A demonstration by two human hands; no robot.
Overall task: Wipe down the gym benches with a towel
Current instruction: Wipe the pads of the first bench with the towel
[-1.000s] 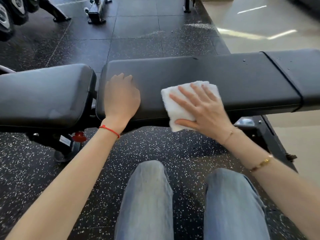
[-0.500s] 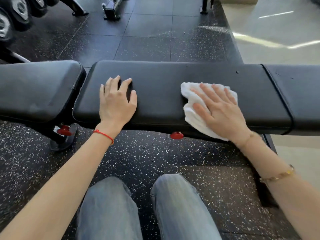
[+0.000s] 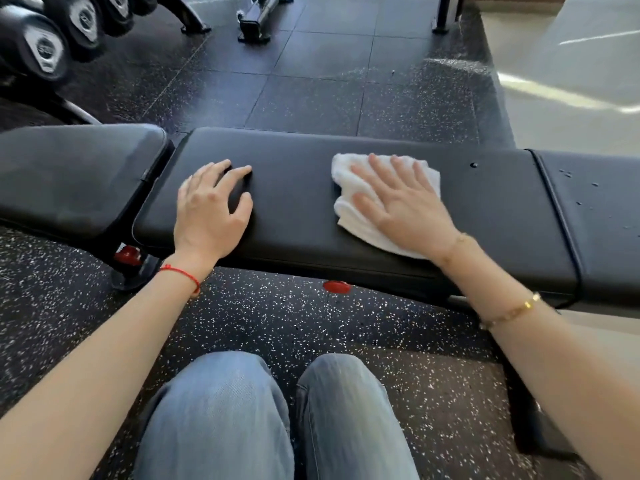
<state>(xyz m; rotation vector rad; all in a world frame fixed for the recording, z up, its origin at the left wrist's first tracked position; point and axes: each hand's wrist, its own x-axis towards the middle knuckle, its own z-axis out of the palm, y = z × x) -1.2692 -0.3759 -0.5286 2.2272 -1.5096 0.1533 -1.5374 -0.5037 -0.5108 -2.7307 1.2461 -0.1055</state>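
So I've got my right hand flat on the towel, fingers straight and spread, pressing it down on the long middle pad of the bench. Not gripping it at all, just palm on top. The towel sits on the right half of that pad, bunched up, with a corner sticking out past my wrist toward the pad's near edge.

My left hand is on the left end of the same pad, well apart from the towel. It holds nothing; the fingertips rest on the vinyl with the fingers loosely bent, more like bracing myself.

Handling-wise: the towel looks light, soft and floppy, so I'd guess it'll fold over on itself if I push from one edge. Keeping the palm over the middle of the wad seems the way to go, maybe with fingers spread to pin more of it. The pad looks smooth and a bit shiny, so the cloth should slide easy.

Right of the pad's seam, the end section has some droplets on it, so I reckon that bit isn't done yet.
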